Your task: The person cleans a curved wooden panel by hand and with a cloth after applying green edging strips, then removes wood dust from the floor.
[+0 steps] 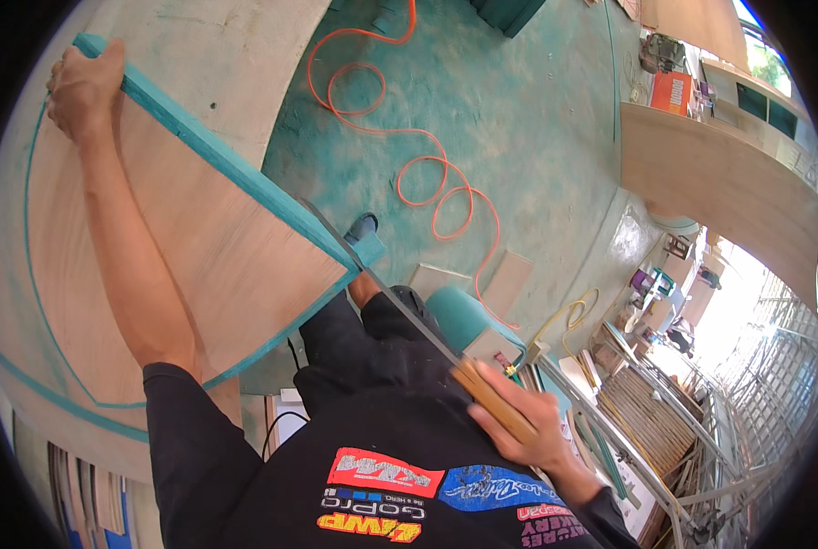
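Greenish floor (555, 137); panel (217, 247) beneath left hand (87, 91), which grips far corner; right hand (528, 423) grips saw (411, 316) (reaching panel's right corner)

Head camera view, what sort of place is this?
Most likely a woodworking workshop: the right hand holds what looks like a wooden-handled saw by a teal-edged panel, and an orange hose snakes across the teal-stained floor.

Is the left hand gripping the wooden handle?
No, the right hand grips the wooden handle, while the left hand is on the far end of the teal-edged panel.
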The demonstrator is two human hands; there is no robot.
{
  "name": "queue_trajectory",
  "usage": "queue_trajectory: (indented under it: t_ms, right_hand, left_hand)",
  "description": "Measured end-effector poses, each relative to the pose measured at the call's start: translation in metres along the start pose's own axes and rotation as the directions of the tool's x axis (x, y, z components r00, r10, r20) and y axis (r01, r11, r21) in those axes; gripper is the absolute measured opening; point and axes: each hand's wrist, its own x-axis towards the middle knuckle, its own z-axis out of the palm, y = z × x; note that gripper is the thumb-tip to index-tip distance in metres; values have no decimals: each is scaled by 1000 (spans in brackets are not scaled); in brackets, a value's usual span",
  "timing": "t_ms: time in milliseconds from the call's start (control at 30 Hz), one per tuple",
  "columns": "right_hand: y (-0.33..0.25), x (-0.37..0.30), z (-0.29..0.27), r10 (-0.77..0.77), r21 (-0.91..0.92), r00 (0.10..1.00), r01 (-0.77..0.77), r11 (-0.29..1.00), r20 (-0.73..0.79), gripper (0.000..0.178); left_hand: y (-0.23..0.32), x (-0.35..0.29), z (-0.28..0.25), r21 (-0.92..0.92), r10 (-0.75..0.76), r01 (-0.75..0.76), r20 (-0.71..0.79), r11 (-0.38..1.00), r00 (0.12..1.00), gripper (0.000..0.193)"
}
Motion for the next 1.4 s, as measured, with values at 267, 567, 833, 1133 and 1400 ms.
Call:
queue_trajectory:
  t_ms: [267,567,833,1133,1400]
  right_hand:
    - [26,74,59,-107,89,991,114,989,-81,57]
    - [0,-2,-14,-48,-20,996,50,999,73,62]
    - [30,90,66,-126,75,987,134,988,-99,59]
    - [3,-24,-15,-12,-6,1000,12,1000,28,59]
    - [39,89,78,-109,147,985,128,981,-135,58]
  left_hand:
    - [7,-2,-9,-7,14,-14,14,1000,1000,70]
    - [-1,1,-9,29,-23,23,26,999,999,72]
    - [9,1,3,0,8,-8,-45,1000,999,72]
    - [-3,3,-6,18,-53,52,74,998,996,70]
    - [5,4,0,-3,-14,14,55,1000,998,72]
